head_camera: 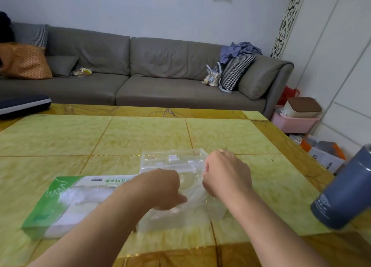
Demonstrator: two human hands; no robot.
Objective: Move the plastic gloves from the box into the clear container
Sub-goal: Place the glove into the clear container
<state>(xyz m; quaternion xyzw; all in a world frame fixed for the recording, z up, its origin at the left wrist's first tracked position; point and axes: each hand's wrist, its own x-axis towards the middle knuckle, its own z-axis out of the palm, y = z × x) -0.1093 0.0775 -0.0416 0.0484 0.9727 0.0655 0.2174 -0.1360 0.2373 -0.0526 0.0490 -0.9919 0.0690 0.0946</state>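
Pinching the plastic gloves (192, 198) with left hand (162, 188) and right hand (224, 174), press them flat inside the clear container (172, 222), keeping edges inside.

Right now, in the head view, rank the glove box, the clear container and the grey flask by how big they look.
1. Glove box
2. Clear container, looks close to the box, partly hidden by the hands, so that order is unsure
3. Grey flask, cut off by the frame edge, so unsure

Both hands are over the container (172, 162): left hand (164, 188) and right hand (226, 174) pinch a glove (192, 196).
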